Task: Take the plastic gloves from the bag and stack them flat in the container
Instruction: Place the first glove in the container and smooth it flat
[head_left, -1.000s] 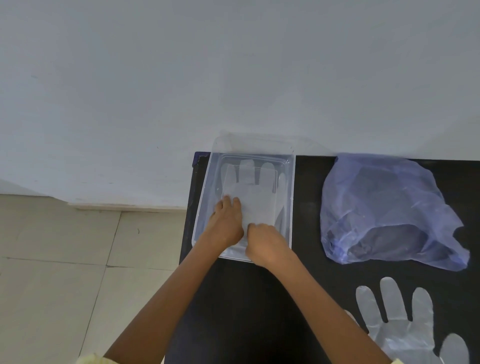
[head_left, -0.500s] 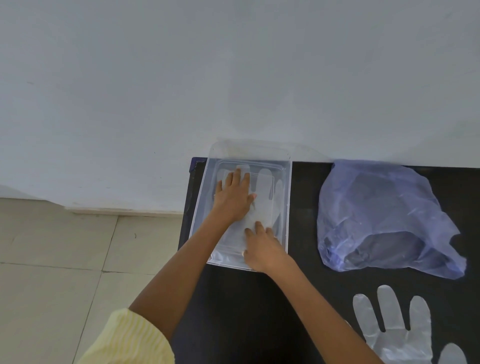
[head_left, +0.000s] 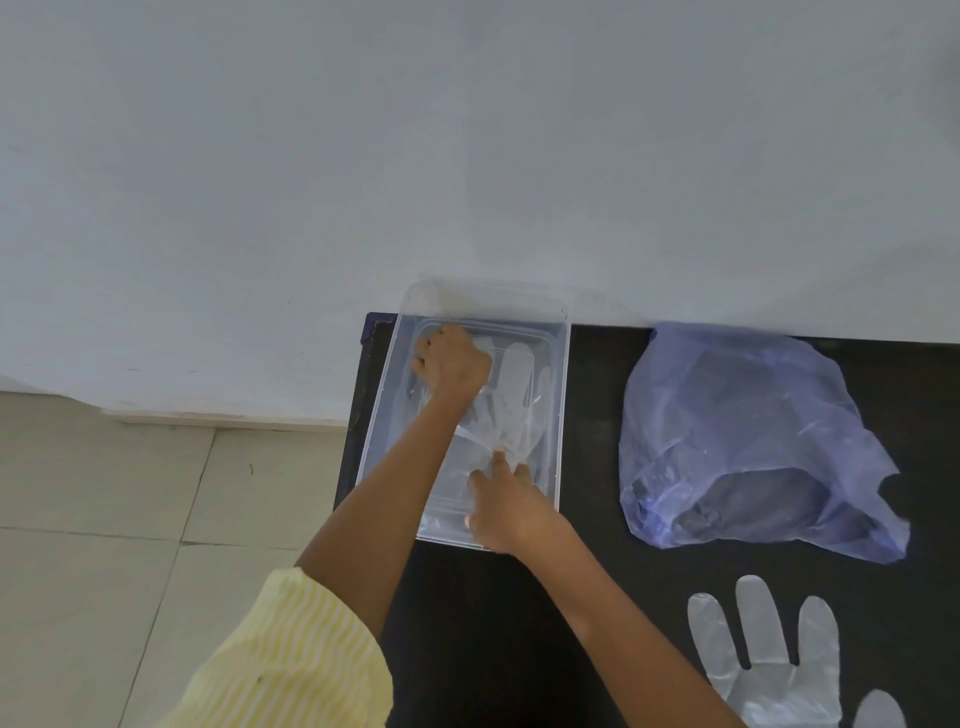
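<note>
- Gloves are what we are flattening: one clear plastic glove lies inside the container, left of the frame's centre, its finger ends toward the wall.
- Our left hand sits at the container's far left end with its fingers curled under, knuckles pressing down on the film; we cannot tell whether they pinch anything.
- Our right hand rests at the near edge, fingers close together with the tips pressed on the cuff end of the glove.
- To do this step well, we judge that the right hand should anchor the cuff while the left sweeps outward along the fingers (slowly, since thin film springs back and traps air).
- We should keep the glove square with the container walls so later ones stack evenly.
- Another glove waits on the black table at the lower right, cut off by the frame's bottom edge.
- A blue bag lies crumpled at centre right; we cannot see whether gloves remain inside.
- How many gloves already lie in the container is hard to make out, clear film on clear plastic.
</note>
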